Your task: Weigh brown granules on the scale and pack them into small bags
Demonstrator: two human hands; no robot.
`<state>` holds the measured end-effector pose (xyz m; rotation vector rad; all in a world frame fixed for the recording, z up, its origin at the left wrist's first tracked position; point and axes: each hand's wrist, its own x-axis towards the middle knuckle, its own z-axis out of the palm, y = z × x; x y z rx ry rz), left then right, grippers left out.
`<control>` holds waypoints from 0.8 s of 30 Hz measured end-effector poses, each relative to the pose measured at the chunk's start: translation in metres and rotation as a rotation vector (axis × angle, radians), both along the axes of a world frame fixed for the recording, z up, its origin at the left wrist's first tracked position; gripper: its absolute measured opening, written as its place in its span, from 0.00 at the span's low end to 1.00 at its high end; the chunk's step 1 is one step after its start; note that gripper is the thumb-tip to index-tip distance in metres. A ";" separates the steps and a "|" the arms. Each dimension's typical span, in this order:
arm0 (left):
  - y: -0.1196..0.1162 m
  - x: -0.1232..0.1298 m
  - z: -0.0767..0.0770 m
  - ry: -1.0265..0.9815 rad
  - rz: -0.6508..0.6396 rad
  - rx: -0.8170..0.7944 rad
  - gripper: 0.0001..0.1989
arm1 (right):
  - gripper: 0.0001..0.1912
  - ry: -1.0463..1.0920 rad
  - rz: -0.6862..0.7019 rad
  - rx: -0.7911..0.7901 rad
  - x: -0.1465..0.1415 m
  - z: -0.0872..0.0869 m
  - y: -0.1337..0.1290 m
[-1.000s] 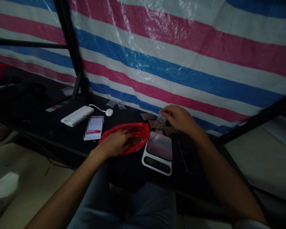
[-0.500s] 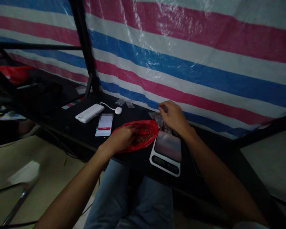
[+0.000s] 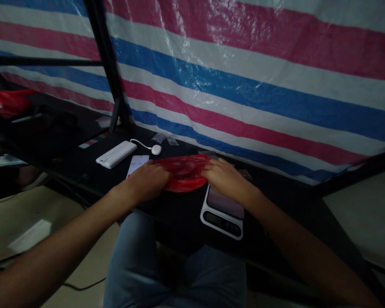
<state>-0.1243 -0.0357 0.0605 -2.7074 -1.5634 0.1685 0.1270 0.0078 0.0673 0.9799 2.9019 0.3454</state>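
Note:
A red plastic bag (image 3: 186, 173) is stretched between my two hands above the black table. My left hand (image 3: 150, 179) is closed on the bag's left edge and partly covers the phone. On the opposite edge, the fingers of my right hand (image 3: 223, 176) are closed too, with its wrist over the back of the scale. What lies inside the bag cannot be made out now. The white kitchen scale (image 3: 223, 220) with a grey plate stands just in front of my right hand. Small clear packets (image 3: 208, 153) show partly behind the bag.
A phone (image 3: 137, 161), a white power bank (image 3: 116, 154) and a small white round device (image 3: 156, 149) on a cable lie to the left. Clear small bags (image 3: 165, 138) rest near the striped sheet (image 3: 244, 98). A black frame post (image 3: 105, 60) rises at left.
My left hand has come out of the bag to its left edge. My right hand has moved from the packets down to the bag's right edge. The bag is now gripped at both sides.

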 end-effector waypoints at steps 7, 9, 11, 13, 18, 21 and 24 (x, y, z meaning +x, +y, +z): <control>-0.006 0.029 0.010 -0.030 -0.195 0.079 0.15 | 0.12 0.015 0.074 -0.067 -0.001 0.000 -0.015; -0.013 0.033 -0.003 -0.055 -0.199 0.021 0.15 | 0.12 -0.012 0.058 -0.167 0.000 -0.008 -0.019; -0.019 0.031 -0.007 -0.078 -0.211 -0.033 0.12 | 0.11 0.016 0.034 -0.221 -0.001 -0.008 -0.022; -0.023 0.024 -0.002 -0.150 -0.228 -0.078 0.12 | 0.12 0.106 0.011 -0.223 -0.003 -0.001 -0.025; -0.016 -0.005 0.005 -0.321 0.274 0.064 0.23 | 0.17 0.289 -0.078 -0.306 -0.022 0.001 -0.023; -0.007 -0.014 -0.016 -0.213 0.459 -0.172 0.27 | 0.11 0.279 -0.100 -0.397 -0.035 -0.021 -0.015; -0.003 -0.012 -0.036 -0.349 0.341 -0.430 0.26 | 0.17 0.259 -0.058 -0.496 -0.042 -0.043 -0.005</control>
